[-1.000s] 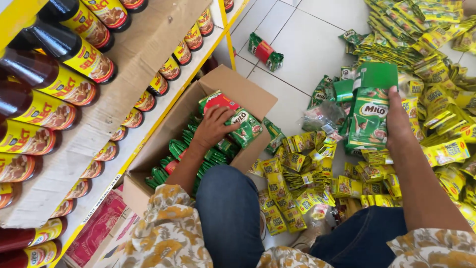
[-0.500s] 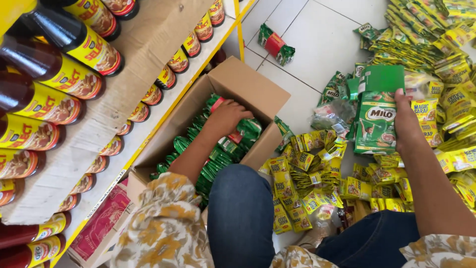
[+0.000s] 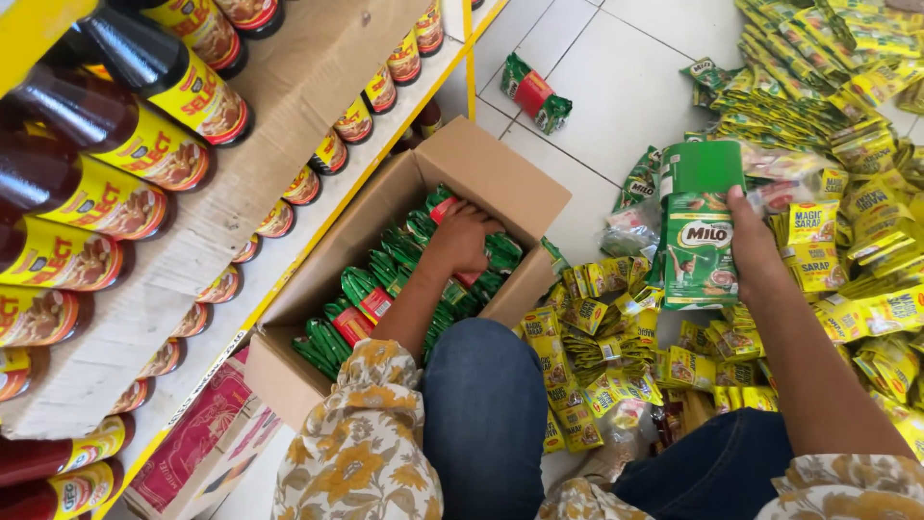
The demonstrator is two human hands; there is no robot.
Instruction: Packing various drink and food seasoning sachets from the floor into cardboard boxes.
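Meanwhile, left hand (image 3: 462, 241) lies curled on green sachets (image 3: 385, 289) inside the cardboard box (image 3: 500, 178), while at three o'clock right hand (image 3: 756, 246) grips green packets (image 3: 701, 231).

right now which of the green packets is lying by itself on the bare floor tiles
The green and red packet at the top, beyond the cardboard box. It lies alone on white tile; the others are boxed, piled or held.

1 camera is riding on the person's head, looking steeply down and close over the knees (image 3: 481, 414) at the box (image 3: 500, 173) and tiled floor (image 3: 616, 87). The shelf (image 3: 289, 96) is filling the left edge. No 2nd view is overlapping it.
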